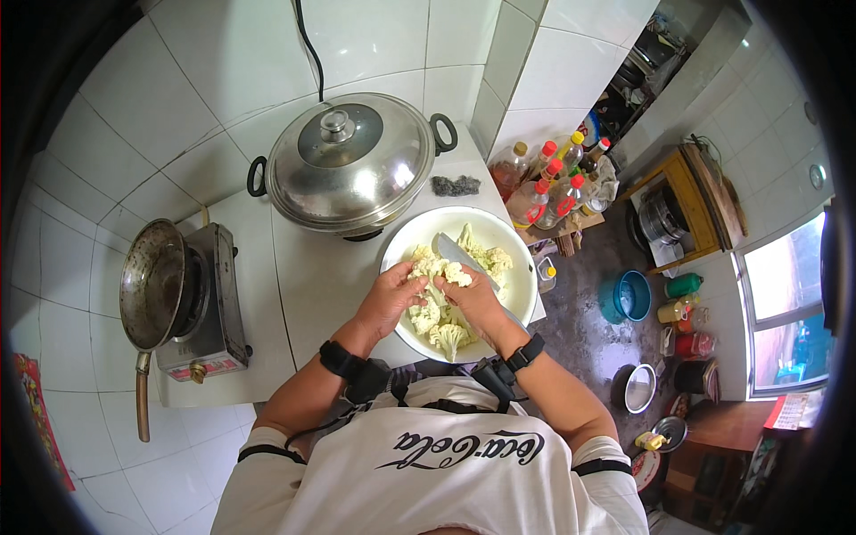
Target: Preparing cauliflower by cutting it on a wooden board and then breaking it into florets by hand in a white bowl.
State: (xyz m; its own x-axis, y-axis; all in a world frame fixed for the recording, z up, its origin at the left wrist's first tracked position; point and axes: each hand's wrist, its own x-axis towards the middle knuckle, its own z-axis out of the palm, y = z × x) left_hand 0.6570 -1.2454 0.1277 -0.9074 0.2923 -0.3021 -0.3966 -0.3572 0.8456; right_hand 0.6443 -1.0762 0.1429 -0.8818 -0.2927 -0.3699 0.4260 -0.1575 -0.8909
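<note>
A white enamel basin [528, 267] stands at the counter's edge before me, with cut cauliflower florets [451, 334] inside. Above it, my left hand [394, 297] and my right hand [471, 294] hold a piece of cauliflower [435, 271] between them, fingertips close together. A knife blade [455, 253] slants across the basin behind the right hand; its handle is hidden, so I cannot tell whether that hand also holds it. More florets [495, 261] lie at the basin's far right.
A lidded metal wok [364, 180] sits behind the basin, beside a steel wool pad [456, 186]. At left, a used frying pan [154, 287] tilts on a gas stove [214, 301]. Several bottles [552, 180] crowd the right side. A blue bucket [632, 297] stands on the floor.
</note>
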